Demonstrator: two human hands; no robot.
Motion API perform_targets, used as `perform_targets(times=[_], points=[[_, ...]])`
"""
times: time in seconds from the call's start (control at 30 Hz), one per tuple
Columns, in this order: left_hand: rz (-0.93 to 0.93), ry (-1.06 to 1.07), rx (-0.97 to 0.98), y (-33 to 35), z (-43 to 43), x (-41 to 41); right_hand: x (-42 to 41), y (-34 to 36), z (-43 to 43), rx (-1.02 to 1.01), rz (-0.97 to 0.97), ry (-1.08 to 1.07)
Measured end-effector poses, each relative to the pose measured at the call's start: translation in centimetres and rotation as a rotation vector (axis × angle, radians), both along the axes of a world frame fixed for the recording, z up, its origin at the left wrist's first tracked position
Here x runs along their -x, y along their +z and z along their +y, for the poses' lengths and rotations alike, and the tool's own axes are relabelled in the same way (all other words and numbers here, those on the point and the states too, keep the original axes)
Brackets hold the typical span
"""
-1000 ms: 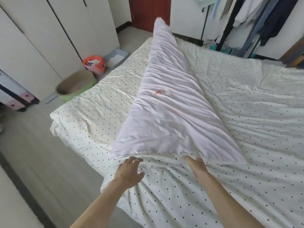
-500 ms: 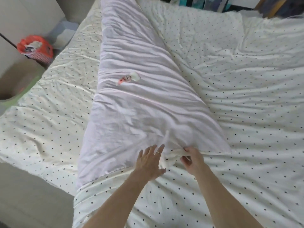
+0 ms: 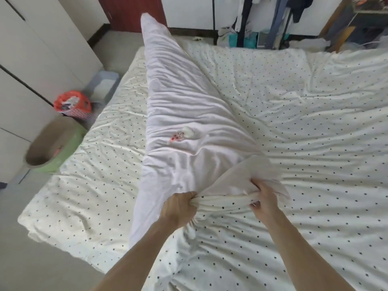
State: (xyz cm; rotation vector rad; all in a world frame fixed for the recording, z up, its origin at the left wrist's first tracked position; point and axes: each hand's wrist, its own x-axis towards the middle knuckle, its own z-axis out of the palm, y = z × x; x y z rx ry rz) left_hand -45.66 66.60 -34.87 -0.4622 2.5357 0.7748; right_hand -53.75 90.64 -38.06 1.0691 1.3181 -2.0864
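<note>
Cotton, cream with small dark dots: the duvet cover (image 3: 315, 143) lay spread over the bed, heavily creased. On top of it a plain white quilt (image 3: 180, 106) ran lengthwise from the far end toward the person. It was narrow at the far tip and wider at the near end, and a small pink embroidered motif (image 3: 180, 135) showed near its middle. The quilt's near edge sat at the hands.

The left hand (image 3: 178, 208) was closed in a fist, its fingers curled tight around gathered dotted fabric, with a ring visible on one finger. The right hand (image 3: 264, 202) was likewise clenched, thumb and fingers wrapped round the cover, where a white flap of fabric rose above it. Between the two hands the cover was bunched into a taut roll (image 3: 222, 201).

On the floor left of the bed stood an orange basket (image 3: 72, 106), a green tub (image 3: 52, 148) and a grey tray (image 3: 104, 85), beside white wardrobe doors (image 3: 31, 59). Clothes (image 3: 273, 15) hung beyond the far end.
</note>
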Motion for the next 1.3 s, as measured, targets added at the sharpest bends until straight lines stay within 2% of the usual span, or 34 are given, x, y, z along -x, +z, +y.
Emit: perform_targets(times=[0.1,0.2,0.3,0.4,0.47,0.53,0.63,0.8,0.93,1.03,1.07,1.2,1.3], points=[[-0.042,0.100,-0.049,2.6,-6.2,-2.1,0.2,3.6,-5.7,-0.025,0.036,0.168],[-0.087,0.259,-0.180,5.9,-13.3,-5.4,-1.4,8.1,-13.1,-0.011,0.126,0.356],[-0.178,0.454,-0.559,9.8,-18.7,-8.1,-3.9,11.5,-19.6,-0.081,0.192,0.543],[-0.005,0.622,-0.743,13.0,-24.4,-9.8,-7.8,13.6,-27.2,-0.178,0.288,0.836],[0.007,0.667,-0.820,14.7,-28.4,-11.2,-11.6,14.2,-33.0,-0.267,0.326,1.056],[-0.086,0.598,-0.764,16.0,-31.9,-12.5,-15.0,14.1,-38.2,-0.312,0.361,1.176],[-0.128,0.571,-0.554,15.9,-37.5,-15.4,-19.3,14.6,-45.3,-0.328,0.409,1.230],[0.043,0.760,-0.472,15.4,-49.8,-21.4,-25.0,15.9,-57.6,-0.256,0.425,1.299],[0.152,0.755,-0.228,15.0,-59.2,-25.5,-28.6,15.9,-67.2,-0.166,0.483,1.363],[0.109,0.617,0.067,13.4,-64.6,-27.2,-30.2,15.0,-73.5,-0.104,0.452,1.402],[0.089,0.579,0.111,12.6,-66.1,-27.5,-30.2,14.8,-75.1,-0.074,0.424,1.434],[0.064,0.479,0.120,8.6,-71.2,-27.8,-27.0,12.5,-80.0,-0.071,0.271,1.515],[0.056,0.410,0.069,4.6,-75.7,-27.4,-23.5,9.0,-84.4,-0.201,0.203,1.335]])
